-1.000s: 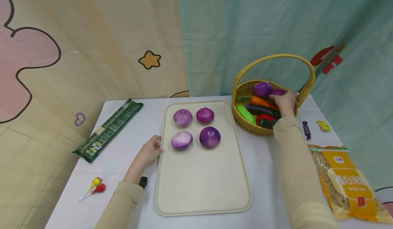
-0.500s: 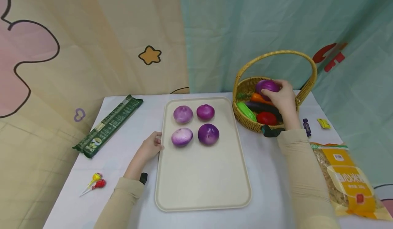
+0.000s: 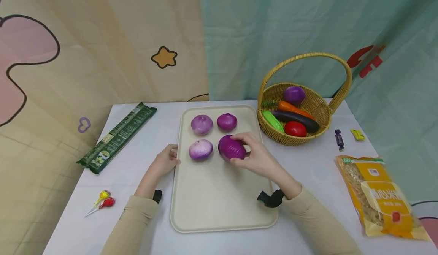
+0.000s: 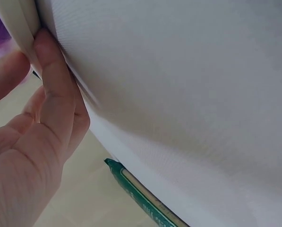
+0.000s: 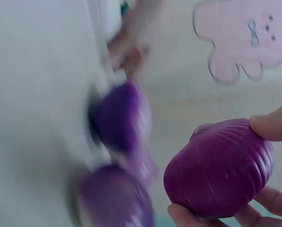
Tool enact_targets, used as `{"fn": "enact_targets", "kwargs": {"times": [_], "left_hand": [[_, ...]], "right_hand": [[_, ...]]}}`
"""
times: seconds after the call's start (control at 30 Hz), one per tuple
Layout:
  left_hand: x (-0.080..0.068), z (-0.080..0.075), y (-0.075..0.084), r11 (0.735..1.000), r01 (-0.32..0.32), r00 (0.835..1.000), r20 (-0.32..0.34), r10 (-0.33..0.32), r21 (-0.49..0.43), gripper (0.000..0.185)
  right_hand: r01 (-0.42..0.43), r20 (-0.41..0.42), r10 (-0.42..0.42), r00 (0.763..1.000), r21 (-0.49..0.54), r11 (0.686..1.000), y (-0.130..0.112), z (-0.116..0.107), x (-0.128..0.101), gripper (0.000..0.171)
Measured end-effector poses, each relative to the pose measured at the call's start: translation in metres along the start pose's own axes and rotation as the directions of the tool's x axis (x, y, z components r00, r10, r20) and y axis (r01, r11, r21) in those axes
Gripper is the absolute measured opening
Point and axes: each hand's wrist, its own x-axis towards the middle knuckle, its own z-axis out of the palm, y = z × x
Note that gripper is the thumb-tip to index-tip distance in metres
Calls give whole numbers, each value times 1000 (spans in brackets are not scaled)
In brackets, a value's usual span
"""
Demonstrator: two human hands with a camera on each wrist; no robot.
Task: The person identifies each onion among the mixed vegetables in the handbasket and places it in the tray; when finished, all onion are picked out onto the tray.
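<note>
My right hand (image 3: 258, 160) grips a purple onion (image 3: 232, 149) above the beige tray (image 3: 212, 201). In the right wrist view the thumb and fingers hold that onion (image 5: 221, 170) from opposite sides. On the tray sit a pale purple onion (image 3: 202, 124), a darker onion (image 3: 227, 122) and a white-and-purple onion (image 3: 200, 149); another is mostly hidden behind the held one. At the tray's left edge my left hand (image 3: 164, 160) pinches the rim. The left wrist view has its fingers (image 4: 53, 85) curled against that rim.
A handled wicker basket (image 3: 287, 140) at back right holds an onion (image 3: 294, 95), carrot (image 3: 295, 110), eggplant (image 3: 292, 119), tomato (image 3: 295, 129) and green vegetable. A grain bag (image 3: 384, 198) and two candies lie right; a green packet (image 3: 118, 138) and two lollipops (image 3: 104, 200) lie left.
My right hand has lifted the purple onion out of the basket and carried it left and toward me, over the tray. The left hand has stayed at the tray's edge.
</note>
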Motion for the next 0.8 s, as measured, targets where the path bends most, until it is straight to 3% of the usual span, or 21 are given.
{"fn": "enact_targets", "kwargs": {"times": [0.13,0.3,0.57,0.8], "left_hand": [[0,0,0,1000,-8,1000,5,8,-15,53],[1,-2,-1,1000,9,1000,12,-8,-21,55],[2,-3,1,999,17,1000,19,-17,-28,54],[2,-1,-1,1000,6,1000,13,-6,-18,54]], "right_hand": [[49,110,-50,993,11,999,-3,43,-7,57],[121,182,-114,977,-24,992,0,76,-3,55],[119,285,-88,955,-94,988,9,96,5,57],[254,277,-199,940,-180,950,11,107,0,56]]}}
